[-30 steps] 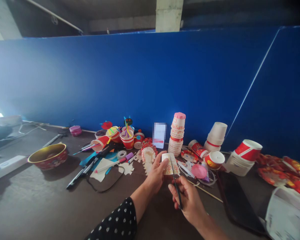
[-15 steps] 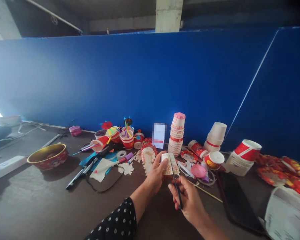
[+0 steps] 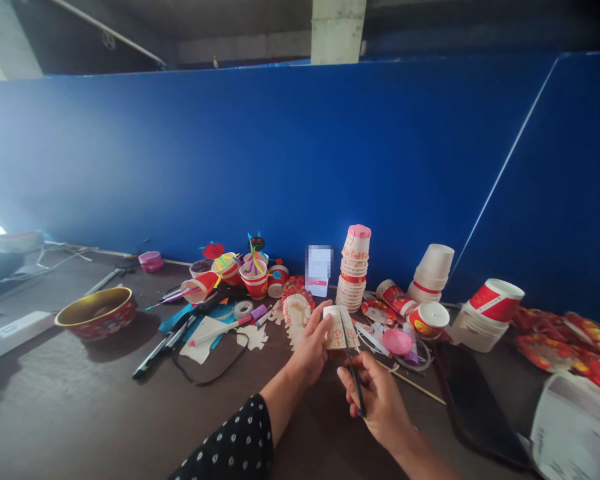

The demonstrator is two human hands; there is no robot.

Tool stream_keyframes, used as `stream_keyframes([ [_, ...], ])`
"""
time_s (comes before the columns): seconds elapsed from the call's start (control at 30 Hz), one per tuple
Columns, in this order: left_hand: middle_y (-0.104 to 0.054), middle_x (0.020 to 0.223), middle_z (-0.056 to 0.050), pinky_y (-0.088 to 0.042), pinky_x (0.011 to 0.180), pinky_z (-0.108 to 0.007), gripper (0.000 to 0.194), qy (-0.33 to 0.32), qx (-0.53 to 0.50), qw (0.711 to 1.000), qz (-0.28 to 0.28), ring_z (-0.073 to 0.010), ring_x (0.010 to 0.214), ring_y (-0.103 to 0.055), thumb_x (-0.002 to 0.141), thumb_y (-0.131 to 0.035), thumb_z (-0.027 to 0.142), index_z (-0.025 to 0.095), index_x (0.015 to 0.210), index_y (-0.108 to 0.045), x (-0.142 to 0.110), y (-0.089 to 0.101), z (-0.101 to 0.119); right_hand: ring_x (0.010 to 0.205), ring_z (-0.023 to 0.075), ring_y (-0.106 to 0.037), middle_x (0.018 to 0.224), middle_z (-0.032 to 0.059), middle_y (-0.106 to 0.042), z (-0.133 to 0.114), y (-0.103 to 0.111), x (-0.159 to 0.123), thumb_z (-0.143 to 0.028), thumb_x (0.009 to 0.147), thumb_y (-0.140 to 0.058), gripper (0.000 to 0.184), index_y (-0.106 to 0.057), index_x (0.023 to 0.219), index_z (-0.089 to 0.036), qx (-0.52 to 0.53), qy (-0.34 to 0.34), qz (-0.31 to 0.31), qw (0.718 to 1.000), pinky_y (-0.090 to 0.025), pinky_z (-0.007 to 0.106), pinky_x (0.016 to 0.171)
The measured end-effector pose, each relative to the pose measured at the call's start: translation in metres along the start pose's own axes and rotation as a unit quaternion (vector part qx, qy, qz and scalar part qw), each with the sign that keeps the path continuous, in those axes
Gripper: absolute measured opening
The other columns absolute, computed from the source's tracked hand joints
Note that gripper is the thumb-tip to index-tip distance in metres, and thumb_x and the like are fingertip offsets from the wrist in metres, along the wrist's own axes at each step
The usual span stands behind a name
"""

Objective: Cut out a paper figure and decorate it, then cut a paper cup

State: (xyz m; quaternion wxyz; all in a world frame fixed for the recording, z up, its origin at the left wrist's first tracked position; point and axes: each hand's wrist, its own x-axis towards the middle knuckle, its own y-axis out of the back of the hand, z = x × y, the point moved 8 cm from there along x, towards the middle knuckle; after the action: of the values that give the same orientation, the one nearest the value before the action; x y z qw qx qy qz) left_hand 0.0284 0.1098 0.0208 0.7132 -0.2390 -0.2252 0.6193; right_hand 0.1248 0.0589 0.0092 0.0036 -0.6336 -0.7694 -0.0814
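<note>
Above the table's middle, my left hand (image 3: 309, 350) grips a whitish paper piece (image 3: 336, 338) with red flower shapes drawn on it, thumb on its face. My right hand (image 3: 377, 397) is closed around slim black scissors (image 3: 352, 373). Their narrow blades point up and away, lying across the paper between the drawn flowers. My fingers hide much of the scissors' handles. Just behind the paper stands a tall stack of paper cups (image 3: 354, 270) with a pink top.
Left are decorated paper cups (image 3: 255, 285), markers (image 3: 220, 332) and a gold-rimmed bowl (image 3: 97, 313). A phone-like dark slab (image 3: 475, 400), a wooden stick (image 3: 420, 387), cup stacks (image 3: 485, 320) and a white container (image 3: 575, 427) are right. A blue partition (image 3: 280, 167) stands behind.
Almost nothing differs. The paper and both hands have shifted very slightly; both grips stay the same.
</note>
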Motion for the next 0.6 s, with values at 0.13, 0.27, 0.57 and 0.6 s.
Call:
stream_keyframes([
  [0.13, -0.063, 0.099, -0.006, -0.051, 0.059, -0.026, 0.053, 0.008, -0.018, 1.0, -0.003, -0.0183, 0.078, -0.063, 0.078, -0.058, 0.037, 0.027, 0.126, -0.038, 0.0022, 0.0028, -0.0035, 0.035, 0.0074, -0.047, 0.048, -0.0073, -0.052, -0.0014, 0.0009, -0.0005, -0.045, 0.073, -0.064, 0.031, -0.052, 0.08, -0.018, 0.004, 0.003, 0.006, 1.0, -0.036, 0.018, 0.036],
  [0.27, -0.065, 0.09, -0.007, -0.05, 0.058, -0.026, 0.042, 0.011, -0.037, 0.999, 0.005, -0.0184, 0.073, -0.063, 0.076, -0.061, 0.036, 0.02, 0.113, -0.05, 0.0016, 0.0039, -0.0046, 0.036, 0.0079, -0.048, 0.049, -0.0071, -0.052, -0.0013, -0.0003, -0.0011, -0.046, 0.074, -0.063, 0.032, -0.051, 0.082, -0.017, 0.03, -0.005, -0.004, 1.0, -0.037, 0.019, 0.037],
  [0.57, -0.066, 0.082, -0.009, -0.05, 0.068, -0.03, 0.03, 0.049, -0.092, 0.993, 0.046, -0.0192, 0.072, -0.064, 0.076, -0.059, 0.031, 0.011, 0.098, -0.056, 0.0028, 0.0068, -0.008, 0.04, 0.0075, -0.048, 0.052, -0.0073, -0.052, 0.0072, -0.0076, -0.001, -0.046, 0.075, -0.061, 0.032, -0.049, 0.085, -0.018, 0.057, -0.037, -0.044, 0.997, -0.038, 0.019, 0.04],
  [0.6, -0.066, 0.082, -0.01, -0.05, 0.067, -0.03, 0.033, 0.05, -0.095, 0.993, 0.05, -0.0193, 0.071, -0.064, 0.077, -0.058, 0.032, 0.011, 0.102, -0.055, 0.0038, 0.0082, -0.0073, 0.04, 0.0076, -0.048, 0.052, -0.0073, -0.052, 0.0085, -0.0085, -0.0013, -0.047, 0.075, -0.061, 0.033, -0.049, 0.085, -0.018, 0.059, -0.039, -0.048, 0.996, -0.038, 0.019, 0.04],
])
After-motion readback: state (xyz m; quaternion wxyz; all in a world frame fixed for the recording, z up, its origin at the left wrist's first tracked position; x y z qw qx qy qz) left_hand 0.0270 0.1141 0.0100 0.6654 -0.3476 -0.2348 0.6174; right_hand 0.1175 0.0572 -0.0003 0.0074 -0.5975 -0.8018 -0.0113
